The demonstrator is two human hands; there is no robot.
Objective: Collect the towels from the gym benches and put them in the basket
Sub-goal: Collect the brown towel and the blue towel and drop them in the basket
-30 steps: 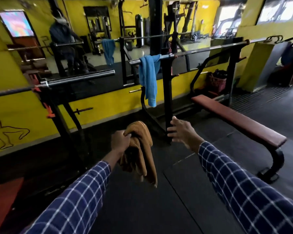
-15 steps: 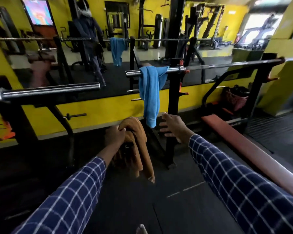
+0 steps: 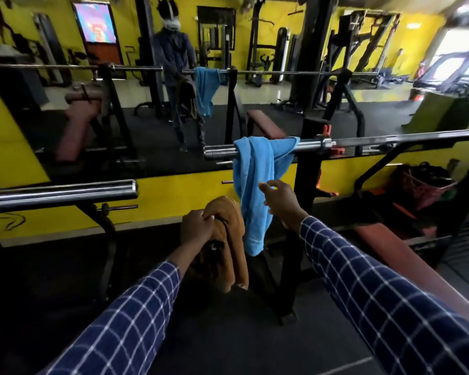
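Observation:
A blue towel (image 3: 255, 185) hangs draped over the end of a steel barbell (image 3: 363, 143) on a black rack. My right hand (image 3: 280, 203) is at the towel's lower half, fingers apart, touching or just short of the cloth. My left hand (image 3: 197, 228) is shut on a brown towel (image 3: 232, 239) that hangs down in folds just left of the blue one. A pink basket (image 3: 428, 189) stands on the floor at the far right, beyond the bench.
A red padded bench (image 3: 406, 255) runs along my right side. A second barbell (image 3: 60, 192) sticks out at the left at waist height. The rack's black upright (image 3: 307, 185) stands right behind the towel. A wall mirror (image 3: 146, 104) reflects the gym and me.
I have stepped closer to the rack. My right hand rose from the rack's upright to the hanging blue towel. My left hand still carries the brown towel.

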